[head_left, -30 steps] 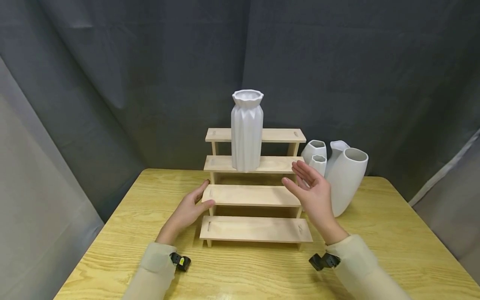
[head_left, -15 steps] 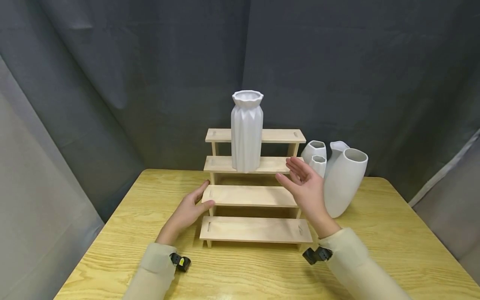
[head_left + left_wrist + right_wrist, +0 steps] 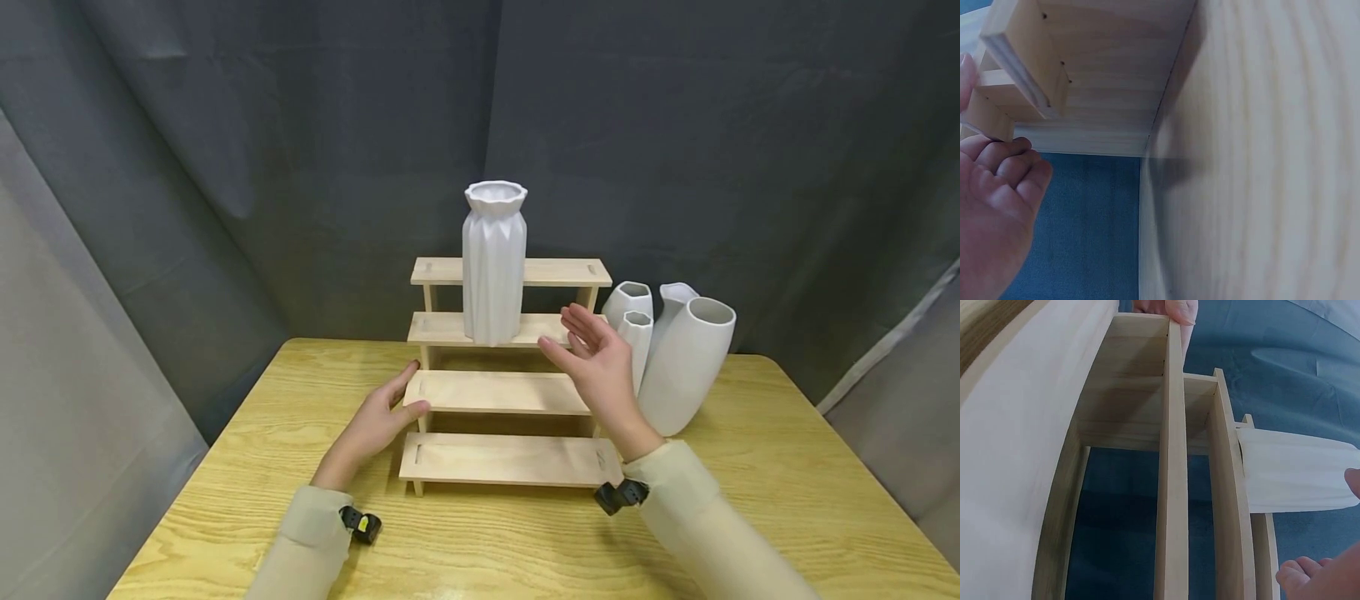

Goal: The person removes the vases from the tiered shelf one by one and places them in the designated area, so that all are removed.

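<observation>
A four-tier light wooden display stand (image 3: 510, 392) stands on the table. On its second tier from the top, a tall white pleated vase (image 3: 495, 267) with a ruffled rim stands upright. My left hand (image 3: 377, 421) grips the left end of the tier below, thumb on the board's top; in the left wrist view its fingers (image 3: 1013, 165) curl at the wood. My right hand (image 3: 600, 367) is held up in front of the stand's right end, to the right of the vase, fingers extended and thumb apart. Nothing is in its grasp.
Several white vases cluster right of the stand: a tall smooth vase (image 3: 686, 367) leaning, a small faceted vase (image 3: 636, 337) and others behind. The wooden table (image 3: 465, 542) is backed by a dark grey curtain (image 3: 337, 167).
My right hand has moved left and slightly up, from beside the white vases toward the pleated vase. The left hand, the stand and the vases have stayed put.
</observation>
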A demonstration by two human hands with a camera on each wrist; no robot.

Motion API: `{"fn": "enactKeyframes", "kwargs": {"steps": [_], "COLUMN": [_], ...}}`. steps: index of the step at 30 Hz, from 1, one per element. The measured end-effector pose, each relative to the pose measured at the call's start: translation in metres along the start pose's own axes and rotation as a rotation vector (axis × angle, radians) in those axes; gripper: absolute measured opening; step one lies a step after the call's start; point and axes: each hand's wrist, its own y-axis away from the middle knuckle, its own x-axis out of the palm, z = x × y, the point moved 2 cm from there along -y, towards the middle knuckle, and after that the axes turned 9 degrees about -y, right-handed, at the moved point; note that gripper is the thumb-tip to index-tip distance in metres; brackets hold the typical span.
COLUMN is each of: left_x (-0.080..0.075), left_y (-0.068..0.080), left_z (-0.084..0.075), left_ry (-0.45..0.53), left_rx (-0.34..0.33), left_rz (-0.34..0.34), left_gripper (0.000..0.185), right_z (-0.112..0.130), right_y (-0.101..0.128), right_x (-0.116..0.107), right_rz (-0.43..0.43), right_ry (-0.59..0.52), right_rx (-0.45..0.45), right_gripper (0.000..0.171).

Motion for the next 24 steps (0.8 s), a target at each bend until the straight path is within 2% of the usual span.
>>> {"fn": "enactKeyframes", "kwargs": {"steps": [9,17,24], "left_x": [-0.001,0.0,0.001], "left_y": [0.002,0.0,0.0], "left_z": [0.001,0.001,0.001], "left_ry": [0.001,0.0,0.008], "left_rx": [-0.002,0.005,0.02], "left_rz": [0.0,0.002,-0.007], "left_gripper": [0.082,0.081,0.078], "right_z": [-0.001,-0.005,-0.008], "right_y": [-0.007,-0.014,-0.021], "right_x": [0.008,0.014,0.022], "right_rz": [0.016,0.03,0.035], "right_ry": [0.009,0.004,0.024], "right_rx": [0.028,-0.014,-0.014], "right_gripper": [0.074,0.073,0.076]}}
